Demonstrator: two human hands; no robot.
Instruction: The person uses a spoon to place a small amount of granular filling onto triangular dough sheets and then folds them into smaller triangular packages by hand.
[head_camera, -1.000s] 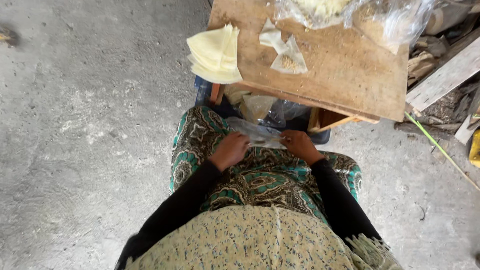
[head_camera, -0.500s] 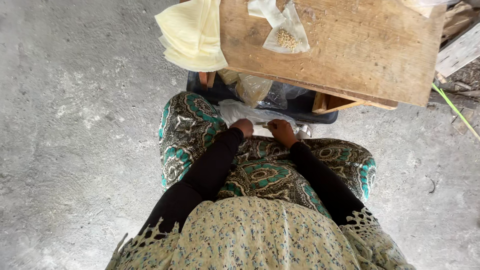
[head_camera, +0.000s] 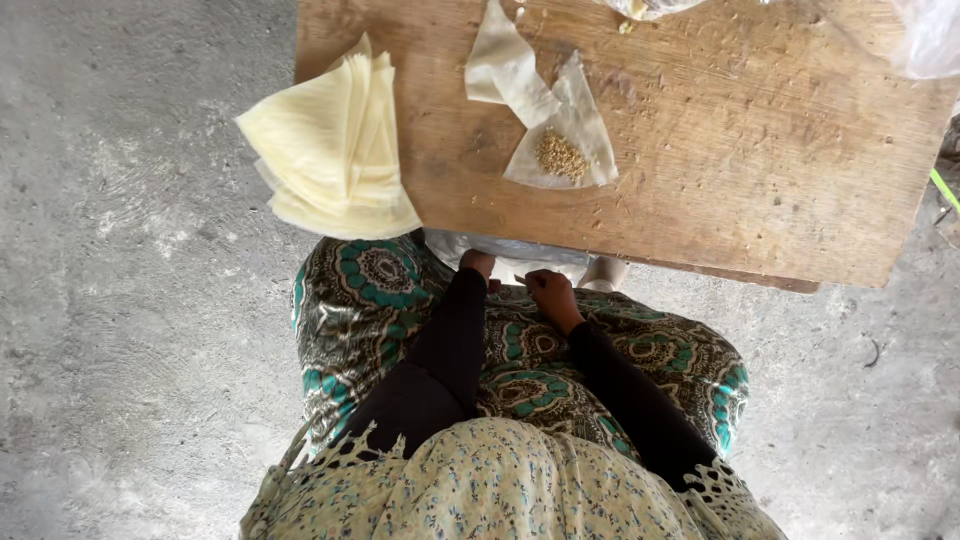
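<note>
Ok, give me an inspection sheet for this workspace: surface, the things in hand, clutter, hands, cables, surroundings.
Surface: worn wooden board, scratched, with bare patches.
Job's things: clear plastic bag at the board's near edge, above the lap; left hand and right hand are both at it.
Clutter: stack of pale yellow triangular sheets overhanging the board's left corner; small clear triangular packet with grains; folded pale sheet beside it; more clear plastic at the far right edge.
Hands: fingers curled at the bag; whether either grip is closed on it cannot be told.
Cables: nothing seen.
Surroundings: grey concrete floor; patterned green skirt.
</note>
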